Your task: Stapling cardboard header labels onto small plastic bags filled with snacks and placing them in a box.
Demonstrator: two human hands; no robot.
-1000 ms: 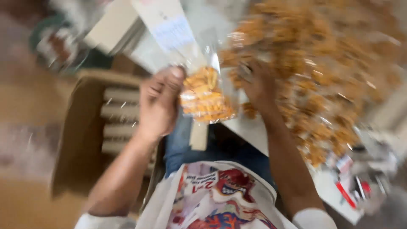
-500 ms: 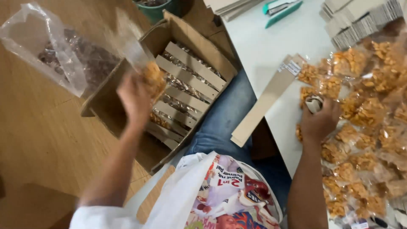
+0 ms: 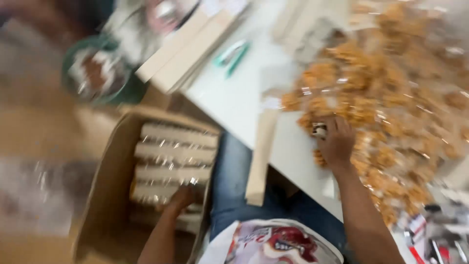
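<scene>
The view is blurred by motion. My left hand (image 3: 180,199) reaches down into an open cardboard box (image 3: 105,166) on the floor, resting on the rows of card-topped snack packs (image 3: 176,154) inside; its fingers are hard to make out. My right hand (image 3: 337,143) lies on the white table (image 3: 234,100) at the edge of a big pile of clear bags of orange snacks (image 3: 391,98), closed around a small dark-and-white object (image 3: 320,130). A long cardboard strip (image 3: 261,156) hangs over the table's edge between my hands.
A stack of flat cards (image 3: 185,49) and a teal tool (image 3: 234,54) lie at the table's far side. A green bucket (image 3: 93,73) stands on the floor behind the box. A clear plastic bag (image 3: 34,190) lies left. Red-and-white clutter (image 3: 430,234) sits bottom right.
My left hand carried a snack bag from the table over to the box and has gone down inside it. My right hand stayed on the pile with its small object.
</scene>
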